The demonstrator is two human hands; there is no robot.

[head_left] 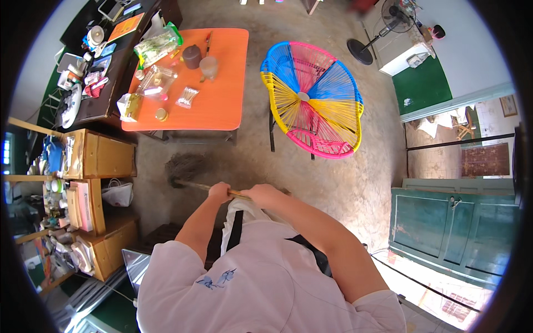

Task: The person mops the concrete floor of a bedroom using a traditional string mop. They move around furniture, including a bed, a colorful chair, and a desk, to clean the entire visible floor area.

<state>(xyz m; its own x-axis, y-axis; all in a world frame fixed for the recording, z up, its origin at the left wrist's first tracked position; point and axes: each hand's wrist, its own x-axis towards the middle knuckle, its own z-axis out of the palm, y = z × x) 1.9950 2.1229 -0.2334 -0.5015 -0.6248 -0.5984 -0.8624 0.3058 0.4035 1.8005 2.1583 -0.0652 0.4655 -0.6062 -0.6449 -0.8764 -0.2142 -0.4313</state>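
White shirt (261, 272) nearest, each grip (220, 192) (262, 194) encircles the stick (195, 185).

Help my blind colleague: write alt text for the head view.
The left hand and right hand grip a slender brown wooden pole with a dark, blurred end. Beyond stand an orange rectangular table and a pink, blue and yellow corded chair.

Room interior: mottled grey floor (380, 166); orange surface (222, 105), upper left; multicoloured strung chair (303, 96), centre; wooden cabinet (111, 154), left; green-and-white wall (423, 84), upper right; panelled green door (427, 222), right, with bright light beside it.
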